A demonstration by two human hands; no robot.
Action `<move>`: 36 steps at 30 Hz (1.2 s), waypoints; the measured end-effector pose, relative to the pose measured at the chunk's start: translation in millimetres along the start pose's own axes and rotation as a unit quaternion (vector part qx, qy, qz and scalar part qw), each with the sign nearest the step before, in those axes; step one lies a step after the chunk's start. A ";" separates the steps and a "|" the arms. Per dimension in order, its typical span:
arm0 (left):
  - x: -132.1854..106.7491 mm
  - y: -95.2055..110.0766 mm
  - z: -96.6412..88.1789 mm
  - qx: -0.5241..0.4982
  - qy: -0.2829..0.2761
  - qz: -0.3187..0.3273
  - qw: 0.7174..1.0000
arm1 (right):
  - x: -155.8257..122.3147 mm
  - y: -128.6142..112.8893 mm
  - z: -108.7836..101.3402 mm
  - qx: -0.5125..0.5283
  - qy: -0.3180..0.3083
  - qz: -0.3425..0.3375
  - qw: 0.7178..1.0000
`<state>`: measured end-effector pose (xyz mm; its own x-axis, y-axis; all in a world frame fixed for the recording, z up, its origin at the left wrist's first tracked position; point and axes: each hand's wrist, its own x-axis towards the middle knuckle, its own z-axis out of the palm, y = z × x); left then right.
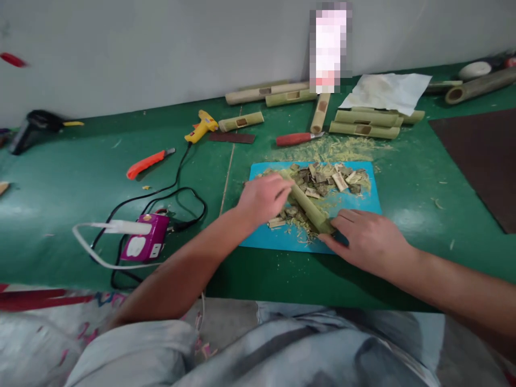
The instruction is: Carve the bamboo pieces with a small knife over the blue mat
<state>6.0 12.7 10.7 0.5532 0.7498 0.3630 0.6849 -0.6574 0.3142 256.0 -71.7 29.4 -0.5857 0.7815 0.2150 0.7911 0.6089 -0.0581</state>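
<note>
A green bamboo tube (306, 203) lies slantwise on a blue cutting mat (365, 203) among several cut bamboo chips (327, 179) and shavings. My left hand (263, 198) rests on the tube's far end, fingers curled round it. My right hand (368, 239) lies at the tube's near end, fingers pressed together against it and the mat. What lies under either palm is hidden.
Behind the mat lie a red-handled knife (296, 139), several slotted bamboo tubes (365, 123), a yellow glue gun (202, 126) with a black cord, an orange utility knife (148, 162) and crumpled paper (387, 90). A purple power strip (147, 244) sits at left, a dark sheet (481, 156) at right.
</note>
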 end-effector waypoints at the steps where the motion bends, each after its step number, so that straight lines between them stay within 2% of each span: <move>1: -0.1 -0.7 -0.8 -0.006 -0.021 0.020 1.000 | 0.2 -0.2 0.0 0.001 -0.001 0.000 1.000; 3: -0.5 -1.3 -1.9 -0.008 -0.034 0.033 0.999 | 0.2 -0.3 0.2 0.006 -0.002 -0.001 1.000; 7: -3.2 4.1 -0.5 0.034 0.026 -0.022 0.999 | -0.2 0.4 1.3 0.007 -0.005 0.006 1.000; 10: -6.6 12.8 1.8 0.009 -0.061 0.069 0.996 | -0.1 0.3 0.8 0.012 -0.017 0.005 1.000; 11: -6.9 14.0 2.0 0.007 -0.067 0.077 0.995 | 0.0 0.2 0.3 0.014 -0.021 0.004 1.000; 13: -6.0 12.8 1.1 0.027 -0.043 0.047 0.998 | 0.4 -0.3 -0.8 0.014 -0.025 0.006 1.000; 15: -4.9 10.4 0.2 0.053 0.008 -0.018 0.998 | 0.7 -0.6 -1.5 0.012 -0.026 0.011 1.000; 16: -4.9 10.3 0.2 0.054 0.004 -0.021 0.998 | 0.8 -0.7 -1.6 0.013 -0.026 0.012 1.000; 19: -6.5 12.8 2.4 0.018 -0.059 0.054 0.997 | 1.0 -0.5 -1.0 0.014 -0.026 0.012 1.000; 20: -6.5 12.7 2.8 0.013 -0.064 0.059 0.996 | 0.9 -0.3 -0.8 0.013 -0.025 0.012 1.000; 22: -5.1 9.4 2.1 0.028 -0.035 0.028 0.999 | 0.7 0.0 -0.6 0.009 -0.024 0.012 1.000; 24: -3.3 4.8 -0.2 0.043 0.013 -0.037 0.998 | 0.5 0.3 -0.6 0.006 -0.026 0.012 1.000; 25: -3.0 3.5 -1.3 0.043 0.015 -0.047 0.998 | 0.4 0.5 -0.5 0.006 -0.027 0.012 1.000; 26: -3.3 3.3 -2.1 0.042 0.009 -0.036 0.998 | 0.3 0.7 -0.4 0.009 -0.027 0.011 1.000; 29: -4.6 5.3 -2.5 0.037 -0.051 0.063 0.996 | 0.0 1.8 0.0 0.018 -0.028 0.007 0.999; 31: -3.5 4.0 -2.6 0.051 -0.035 0.048 0.997 | -0.1 2.2 0.1 0.020 -0.027 0.008 0.999; 33: -2.0 1.9 -3.2 0.072 0.025 -0.027 0.997 | -0.2 2.1 0.0 0.020 -0.025 0.009 0.999; 35: -2.7 3.3 -3.3 0.072 0.018 -0.018 0.997 | -0.1 1.6 -0.2 0.019 -0.024 0.008 0.999; 36: -4.0 5.7 -3.1 0.059 -0.012 0.018 0.998 | 0.0 1.3 -0.4 0.019 -0.025 0.007 0.999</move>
<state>6.3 5.7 13.7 0.5892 0.7283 0.3499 0.7145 -0.6718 0.1954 257.2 -71.0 29.7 -0.5839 0.7950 0.1645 0.7923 0.6022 -0.0982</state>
